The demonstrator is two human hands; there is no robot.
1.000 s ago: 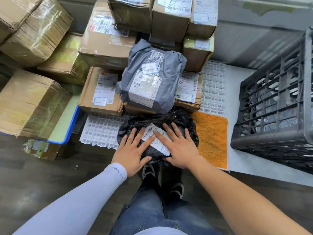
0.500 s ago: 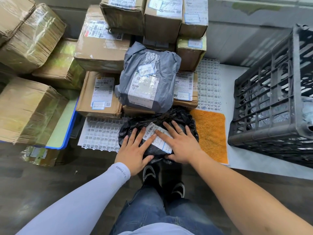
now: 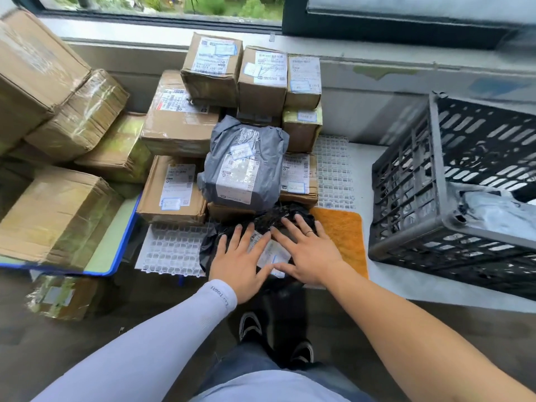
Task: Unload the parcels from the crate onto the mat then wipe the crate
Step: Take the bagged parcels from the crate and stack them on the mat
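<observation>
Your palms are hiding most of the black parcel (image 3: 262, 224); its label is showing only between them, text unreadable. Your left hand (image 3: 242, 264) and right hand (image 3: 307, 253) are both lying flat on it, fingers straight and spread, each grip apart, pinching nothing. Parcel is sitting under both hands on the white grid mat (image 3: 171, 250). Crate (image 3: 441, 181) is standing right of your right hand, cut off at the frame edge, a grey bag (image 3: 493, 210) still poking out.

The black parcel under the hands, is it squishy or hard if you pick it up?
Probably squishy: the black parcel is a crinkled plastic bag, so it may sag. Its shiny film could be slippery. Both flat hands, left hand and right hand, press on it.
</observation>
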